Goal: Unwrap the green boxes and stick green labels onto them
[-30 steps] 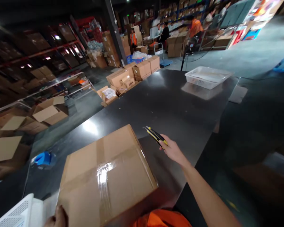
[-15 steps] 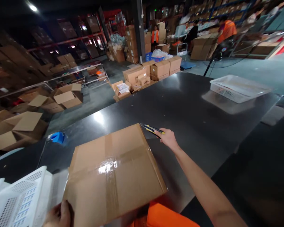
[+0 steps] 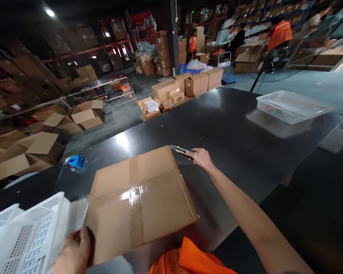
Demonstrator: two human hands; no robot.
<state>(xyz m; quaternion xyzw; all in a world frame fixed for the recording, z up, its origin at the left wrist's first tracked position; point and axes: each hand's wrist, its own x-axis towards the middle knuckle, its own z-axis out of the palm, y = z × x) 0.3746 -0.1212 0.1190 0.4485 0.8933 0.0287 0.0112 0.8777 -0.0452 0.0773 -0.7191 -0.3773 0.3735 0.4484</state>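
Observation:
A taped cardboard box lies in front of me on a dark table, its top closed by crossing strips of clear tape. My left hand grips the box at its near left side, thumb against the edge; some of its fingers are hidden. In my right hand is a black and yellow utility knife, fingers closed round the handle. The knife's tip is at the box's far right corner; whether it touches the cardboard I cannot tell.
White perforated baskets stand to the left, and a lidded-looking white basket at the right. A blue tape dispenser-like object sits at the table's far left edge. Open cartons, stacked boxes and a co-worker are beyond.
The knife has tilted flatter at the same corner. The box's near edge and my left hand sit slightly higher in view, and the whole scene has shifted a little to the right.

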